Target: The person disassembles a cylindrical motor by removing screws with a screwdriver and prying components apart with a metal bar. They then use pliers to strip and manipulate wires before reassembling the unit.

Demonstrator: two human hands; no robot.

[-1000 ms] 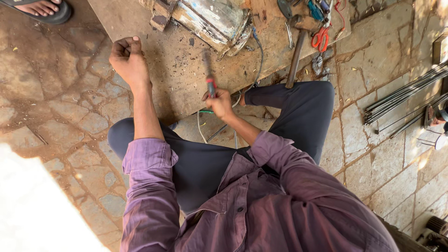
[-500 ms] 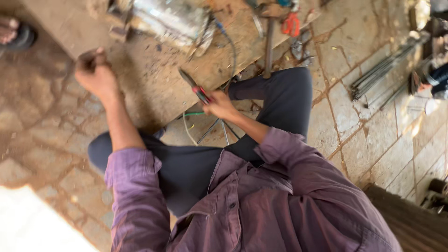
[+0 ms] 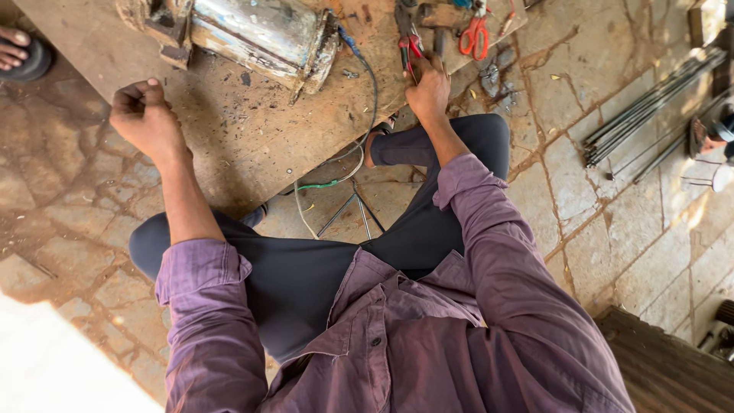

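A person in a purple long-sleeved shirt and dark trousers sits cross-legged on a cracked stone floor, seen from above, facing a low, scuffed brown wooden board [image 3: 252, 130] that fills the upper middle of the frame.

The right hand [image 3: 428, 88], in the upper centre-right, grasps a pair of pliers with red handles and dark metal jaws [image 3: 407, 38]; the fingers wrap the handles and the jaws point toward the top edge of the frame, over the board's far part. The left hand [image 3: 144, 118], in the upper left, is clenched into a loose fist above the board's left side; whether it pinches anything small cannot be told.

Between the two hands, at the top centre, lies a worn, silver-grey cylindrical metal motor housing [image 3: 256, 34] with rusty ends, resting on the board. A dark blue-grey cable [image 3: 372, 84] curves from its right end down toward the person's knees, where a thin green wire [image 3: 317, 185] and pale wires trail over the board's near edge onto the floor.

Just right of the pliers, near the top edge, lie orange-handled scissors [image 3: 475, 34]. At the right side of the frame a bundle of thin grey metal rods [image 3: 650, 107] lies on the stones. In the upper left corner, another person's sandalled foot [image 3: 19, 52] shows.
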